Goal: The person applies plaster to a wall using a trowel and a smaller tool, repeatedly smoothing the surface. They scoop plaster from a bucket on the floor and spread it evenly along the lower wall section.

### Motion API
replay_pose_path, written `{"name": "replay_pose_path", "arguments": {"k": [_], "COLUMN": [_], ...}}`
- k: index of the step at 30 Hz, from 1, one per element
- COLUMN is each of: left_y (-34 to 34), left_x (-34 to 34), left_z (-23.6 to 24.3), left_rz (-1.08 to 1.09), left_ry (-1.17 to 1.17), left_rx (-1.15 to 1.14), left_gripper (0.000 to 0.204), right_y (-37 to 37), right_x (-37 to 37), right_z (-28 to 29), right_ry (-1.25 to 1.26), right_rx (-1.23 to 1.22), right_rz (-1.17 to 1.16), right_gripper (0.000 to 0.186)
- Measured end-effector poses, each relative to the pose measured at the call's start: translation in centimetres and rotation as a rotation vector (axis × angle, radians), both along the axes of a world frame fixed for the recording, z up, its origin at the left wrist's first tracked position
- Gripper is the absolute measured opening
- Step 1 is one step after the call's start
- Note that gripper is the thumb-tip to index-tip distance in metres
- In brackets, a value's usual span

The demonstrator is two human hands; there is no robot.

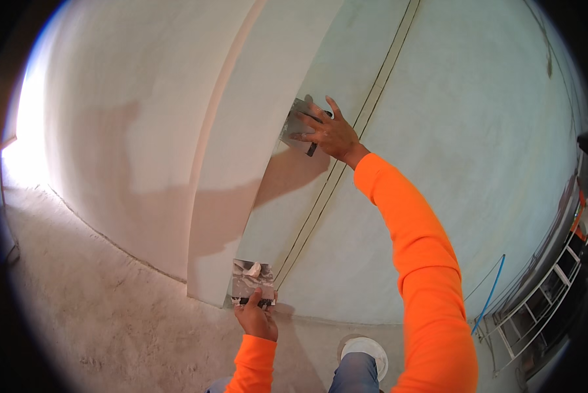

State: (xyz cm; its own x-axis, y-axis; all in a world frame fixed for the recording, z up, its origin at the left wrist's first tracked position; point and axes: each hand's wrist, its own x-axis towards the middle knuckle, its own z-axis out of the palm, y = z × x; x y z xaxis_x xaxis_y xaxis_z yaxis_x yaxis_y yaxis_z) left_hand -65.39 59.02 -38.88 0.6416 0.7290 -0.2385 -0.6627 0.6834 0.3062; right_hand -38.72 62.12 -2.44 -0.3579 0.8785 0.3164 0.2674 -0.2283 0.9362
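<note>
My right hand presses a wide putty knife against the pale wall, its fingers spread over the blade. The blade lies by the corner edge where the wall meets a lighter projecting face. Lower down, my left hand grips a second putty knife, thumb on top. A whitish lump of putty and smears of it sit on that blade. Both of my arms wear orange sleeves.
A groove-edged strip runs slantwise up the wall. By my knee on the dusty floor stands a white bucket. At the right are a ladder and a thin blue rod. Bright light enters at the far left.
</note>
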Motion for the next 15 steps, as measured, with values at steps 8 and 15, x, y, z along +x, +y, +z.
{"name": "replay_pose_path", "arguments": {"k": [8, 15], "left_y": [0.1, 0.1], "left_x": [0.2, 0.1], "left_z": [-0.1, 0.2], "left_rz": [0.007, 0.005], "left_ry": [-0.045, -0.032], "left_rx": [-0.015, -0.054], "left_gripper": [0.033, 0.035], "right_y": [-2.6, -4.6], "right_x": [1.0, -0.7], "right_z": [-1.3, -0.6], "right_ry": [0.031, -0.035], "right_rx": [0.051, 0.420], "right_rz": [0.014, -0.029], "right_gripper": [0.069, 0.061]}}
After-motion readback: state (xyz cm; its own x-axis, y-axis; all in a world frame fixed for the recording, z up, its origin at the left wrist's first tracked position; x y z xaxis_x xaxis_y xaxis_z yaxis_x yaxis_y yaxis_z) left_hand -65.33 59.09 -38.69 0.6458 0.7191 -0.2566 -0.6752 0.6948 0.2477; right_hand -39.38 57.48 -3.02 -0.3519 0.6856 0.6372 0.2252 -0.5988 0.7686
